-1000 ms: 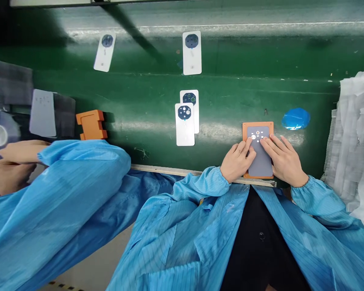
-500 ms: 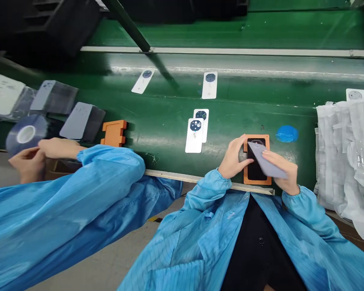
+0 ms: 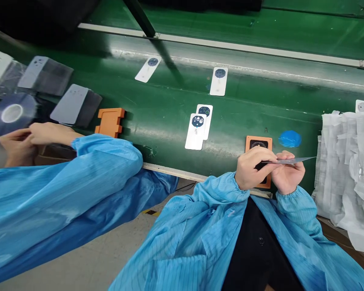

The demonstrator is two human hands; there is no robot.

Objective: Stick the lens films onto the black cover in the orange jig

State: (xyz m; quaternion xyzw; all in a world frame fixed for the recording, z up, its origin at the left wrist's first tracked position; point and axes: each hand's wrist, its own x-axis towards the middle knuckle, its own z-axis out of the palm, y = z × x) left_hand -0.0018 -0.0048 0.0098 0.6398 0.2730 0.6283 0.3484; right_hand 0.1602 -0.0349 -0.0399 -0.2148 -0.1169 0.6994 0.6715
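Observation:
A thin grey phone-sized sheet (image 3: 301, 160) is seen nearly edge-on above the bench. My left hand (image 3: 254, 166) is closed, its thumb and fingers pinching the left end of the sheet. My right hand (image 3: 287, 173) is wrapped around it from below, palm partly turned up, with fingertips showing behind. Beneath and behind my hands lies an orange fixture (image 3: 262, 185) with a black phone-shaped panel (image 3: 259, 144) in it, largely covered by my left hand. A round blue piece (image 3: 290, 138) rests just to the right of the fixture.
White phone back panels (image 3: 194, 135) lie along the green bench (image 3: 170, 97). Packed clear and white sleeves (image 3: 336, 161) stand at right. To the left, a co-worker's hands (image 3: 33, 139) are by a tape roll (image 3: 12, 113), grey sheet stacks (image 3: 69, 105) and another orange fixture (image 3: 109, 121).
The grey sheet has turned from slanting over the fixture to nearly edge-on, farther right. My left hand has left the fixture's edge and grips the sheet. The camera view has shifted.

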